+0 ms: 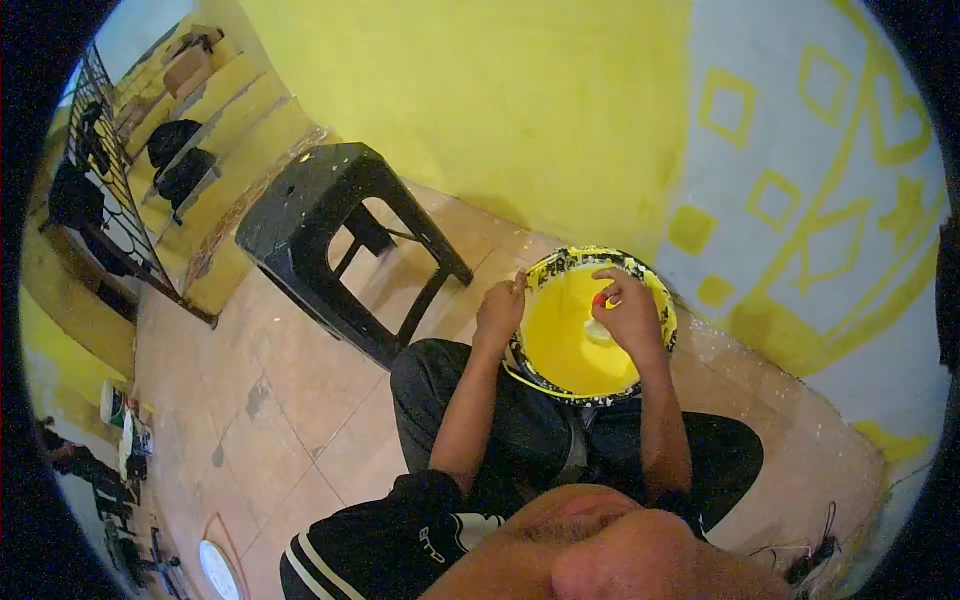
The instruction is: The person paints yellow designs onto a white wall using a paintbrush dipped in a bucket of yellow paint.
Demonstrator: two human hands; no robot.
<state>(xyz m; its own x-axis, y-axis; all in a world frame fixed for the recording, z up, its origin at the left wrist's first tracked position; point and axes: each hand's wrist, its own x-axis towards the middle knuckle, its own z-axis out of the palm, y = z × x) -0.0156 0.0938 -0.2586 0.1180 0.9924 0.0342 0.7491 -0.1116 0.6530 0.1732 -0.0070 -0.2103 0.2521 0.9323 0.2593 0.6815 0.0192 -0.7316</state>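
Note:
A dark round bucket (588, 397), its rim spattered with yellow and white, stands against my crossed legs. Bright yellow paint (560, 335) fills the inside that shows. At the bucket's left rim, my left hand (500, 315) is closed with its fingers on the edge. Over the paint, the fingers of my right hand (633, 315) are wrapped round a small red-handled tool (599, 299). Its pale end points down at the paint; whether this is a brush I cannot tell, since the hand covers part of it.
Left of the bucket stands a black plastic stool (300, 215). Beyond it, yellow steps (235, 120) hold dark bags (180, 160) beside a metal railing (120, 190). The wall (480, 90) is yellow, with painted shapes on its white right part. A white round lid (218, 570) lies on the tiled floor.

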